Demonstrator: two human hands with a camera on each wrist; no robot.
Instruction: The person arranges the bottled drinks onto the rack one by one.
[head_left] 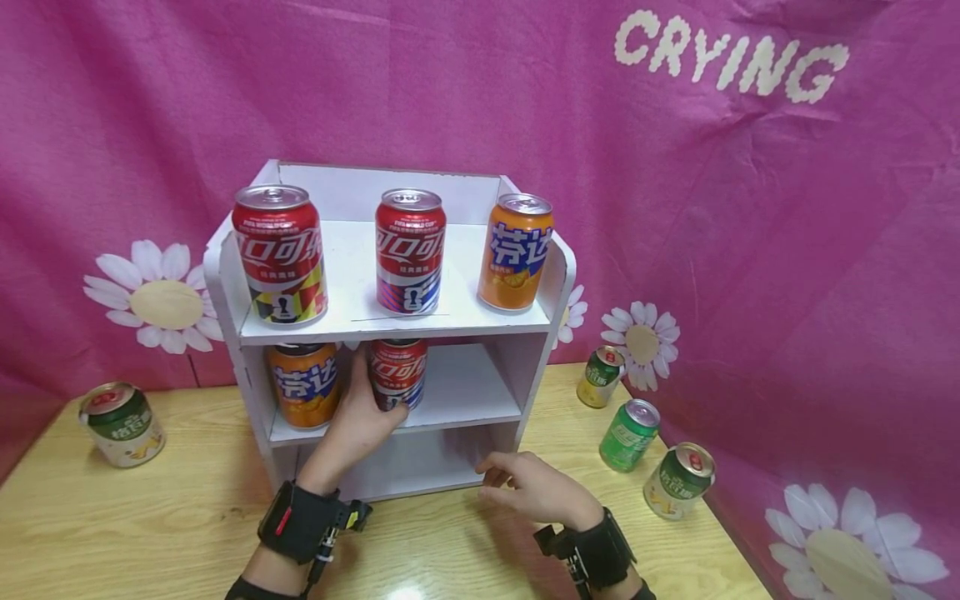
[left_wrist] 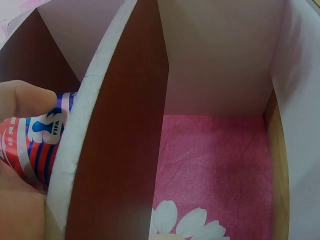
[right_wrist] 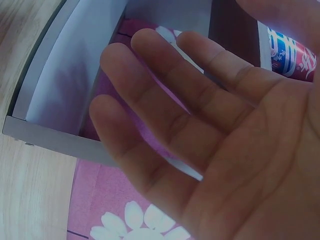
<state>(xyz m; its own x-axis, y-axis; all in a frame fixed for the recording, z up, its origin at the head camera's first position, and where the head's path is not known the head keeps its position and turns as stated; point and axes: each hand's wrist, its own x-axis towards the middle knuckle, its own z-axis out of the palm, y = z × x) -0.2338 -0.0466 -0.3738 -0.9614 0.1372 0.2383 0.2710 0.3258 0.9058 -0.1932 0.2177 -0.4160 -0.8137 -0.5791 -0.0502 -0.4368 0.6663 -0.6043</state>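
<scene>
On the middle shelf, my left hand point(head_left: 364, 425) grips a red cola can point(head_left: 399, 375), with the thumb in front of its lower edge. In the left wrist view the thumb and palm lie around the striped lower part of that can point(left_wrist: 44, 132). To its left stands an orange soda can point(head_left: 303, 385), close beside the hand. My right hand point(head_left: 536, 489) hovers in front of the bottom shelf on the right and holds nothing. Its fingers look loosely extended in the right wrist view, with the palm point(right_wrist: 260, 165) showing.
The white shelf unit point(head_left: 397, 329) carries two red cola cans point(head_left: 279, 254) and an orange soda can point(head_left: 517, 252) on top. A green-and-white can point(head_left: 123, 425) stands on the wooden table point(head_left: 187, 500) at left; several green cans point(head_left: 630, 435) stand at right. Pink cloth point(head_left: 750, 292) hangs behind.
</scene>
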